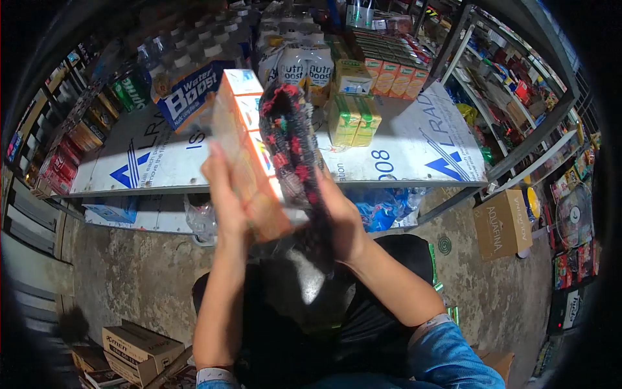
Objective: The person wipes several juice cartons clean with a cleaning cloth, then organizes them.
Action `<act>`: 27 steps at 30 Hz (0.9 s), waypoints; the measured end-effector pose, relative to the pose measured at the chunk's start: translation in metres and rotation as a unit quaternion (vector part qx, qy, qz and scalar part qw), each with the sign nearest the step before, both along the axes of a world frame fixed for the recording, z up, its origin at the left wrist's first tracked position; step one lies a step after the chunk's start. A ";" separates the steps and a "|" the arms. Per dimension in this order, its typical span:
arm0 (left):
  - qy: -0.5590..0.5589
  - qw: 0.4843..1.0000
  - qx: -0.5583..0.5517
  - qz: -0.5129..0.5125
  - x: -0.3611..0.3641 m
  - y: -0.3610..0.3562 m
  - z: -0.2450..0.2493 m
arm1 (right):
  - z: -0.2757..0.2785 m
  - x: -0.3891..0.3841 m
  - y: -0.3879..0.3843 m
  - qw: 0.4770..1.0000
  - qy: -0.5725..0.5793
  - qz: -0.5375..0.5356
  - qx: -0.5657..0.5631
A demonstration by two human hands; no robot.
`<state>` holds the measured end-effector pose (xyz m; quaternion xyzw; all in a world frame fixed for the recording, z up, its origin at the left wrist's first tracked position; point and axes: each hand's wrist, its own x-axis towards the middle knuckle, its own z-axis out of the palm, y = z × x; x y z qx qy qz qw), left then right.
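Note:
My left hand (pixel 227 194) is closed around the side of a pack of orange-and-white drink cartons (pixel 249 162), which is tilted and slightly blurred. Gripped in my right hand (pixel 342 217) is a dark cloth (pixel 295 142) with a red pattern, hanging against the right side of the pack. Both are held up in front of the shelf (pixel 427 139). Behind them stand Nutriboost bottles (pixel 304 65) in wrap. To the right of the cloth sits a small stack of green-and-yellow cartons (pixel 354 120).
A blue Water Boost pack (pixel 191 94) and wrapped bottles fill the back left. Cans (pixel 61 165) line the left edge. More orange cartons (pixel 395 78) stand back right. Cardboard boxes (pixel 502 223) (pixel 139 353) rest on the floor at both sides. Metal posts frame the shelf.

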<state>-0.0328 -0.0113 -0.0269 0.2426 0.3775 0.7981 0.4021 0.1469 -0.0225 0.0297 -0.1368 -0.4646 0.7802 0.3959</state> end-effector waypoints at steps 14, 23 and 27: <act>-0.171 0.927 0.218 -0.254 0.012 -0.018 0.036 | -0.032 -0.021 0.016 0.864 -0.206 -0.229 0.399; -0.183 0.946 0.249 -0.093 -0.025 -0.014 0.020 | -0.026 -0.030 -0.022 0.895 -0.182 -0.182 0.365; -0.174 0.942 0.218 -0.187 -0.033 -0.016 0.022 | -0.027 -0.026 -0.006 0.974 -0.079 -0.112 0.182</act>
